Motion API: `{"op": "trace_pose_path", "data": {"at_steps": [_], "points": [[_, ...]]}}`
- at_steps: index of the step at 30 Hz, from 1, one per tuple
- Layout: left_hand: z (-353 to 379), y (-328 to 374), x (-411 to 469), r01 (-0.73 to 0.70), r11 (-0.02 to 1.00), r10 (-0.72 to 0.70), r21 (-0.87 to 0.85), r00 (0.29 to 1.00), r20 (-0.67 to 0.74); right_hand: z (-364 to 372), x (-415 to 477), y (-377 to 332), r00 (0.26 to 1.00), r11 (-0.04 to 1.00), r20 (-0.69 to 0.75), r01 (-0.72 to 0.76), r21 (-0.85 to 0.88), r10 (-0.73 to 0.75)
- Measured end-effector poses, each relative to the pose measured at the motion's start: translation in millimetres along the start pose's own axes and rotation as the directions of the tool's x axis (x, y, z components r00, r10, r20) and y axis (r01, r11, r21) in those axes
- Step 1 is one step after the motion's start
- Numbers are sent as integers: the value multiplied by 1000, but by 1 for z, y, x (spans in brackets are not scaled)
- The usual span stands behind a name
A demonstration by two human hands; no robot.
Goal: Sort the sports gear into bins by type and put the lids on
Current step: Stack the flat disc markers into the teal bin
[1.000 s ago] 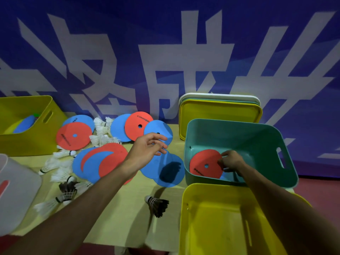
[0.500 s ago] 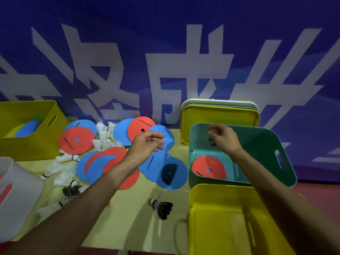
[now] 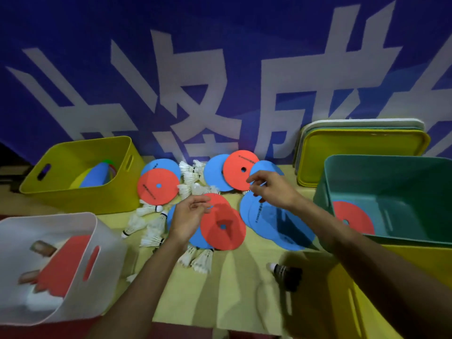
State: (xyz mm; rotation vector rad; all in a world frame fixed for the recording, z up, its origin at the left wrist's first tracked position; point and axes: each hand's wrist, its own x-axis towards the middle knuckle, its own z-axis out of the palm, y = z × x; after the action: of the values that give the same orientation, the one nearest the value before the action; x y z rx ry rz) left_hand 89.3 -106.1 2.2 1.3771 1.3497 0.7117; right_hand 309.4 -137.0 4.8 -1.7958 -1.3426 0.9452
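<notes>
The left hand point(image 3: 189, 216) hangs over a red disc point(image 3: 223, 226), fingers loosely curled and gripping nothing visible. The right hand point(image 3: 274, 190), equally relaxed and empty, hovers above the blue discs point(image 3: 276, 221). White shuttlecocks point(image 3: 146, 223) lie scattered beside them. At right, the teal bin point(image 3: 391, 172) holds a second red disc point(image 3: 354, 218), and the right forearm crosses the bin's near corner. Blur hides whether fingertips touch the discs.

The wide-angle camera on my head looks forward and down, close over the table point(image 3: 234, 285), with the banner point(image 3: 220, 69) filling the upper half of the frame.
</notes>
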Motion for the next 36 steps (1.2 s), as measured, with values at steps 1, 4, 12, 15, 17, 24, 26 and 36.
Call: {"op": "trace_pose_path", "data": {"at_steps": [1, 4, 12, 15, 17, 24, 26, 36], "points": [[-11, -9, 4, 21, 1000, -20, 11, 1000, -13, 14, 2, 2, 999, 1000, 22, -23, -4, 23], [-39, -39, 21, 110, 994, -111, -14, 992, -54, 54, 9, 12, 991, 992, 47, -123, -6, 123], [-70, -101, 51, 318, 946, -319, 66, 948, 6, 143, 5, 54, 915, 917, 73, -392, -77, 397], [-69, -113, 54, 339, 933, -346, 118, 937, 41, 157, -1, 70, 859, 860, 32, -509, -35, 510], [-69, -115, 57, 347, 926, -356, 149, 934, 33, 161, -5, 79, 831, 831, -18, -556, -13, 556], [-54, -116, 67, 377, 914, -380, 151, 925, -10, 175, -15, 90, 662, 599, 14, -686, 413, 749], [-49, -115, 68, 400, 908, -402, 123, 916, -7, 181, -12, 92, 643, 543, 24, -666, 512, 766], [-44, -118, 69, 498, 867, -498, 10, 867, 22, 180, -6, 80, 568, 502, -116, -593, 629, 815]]}}
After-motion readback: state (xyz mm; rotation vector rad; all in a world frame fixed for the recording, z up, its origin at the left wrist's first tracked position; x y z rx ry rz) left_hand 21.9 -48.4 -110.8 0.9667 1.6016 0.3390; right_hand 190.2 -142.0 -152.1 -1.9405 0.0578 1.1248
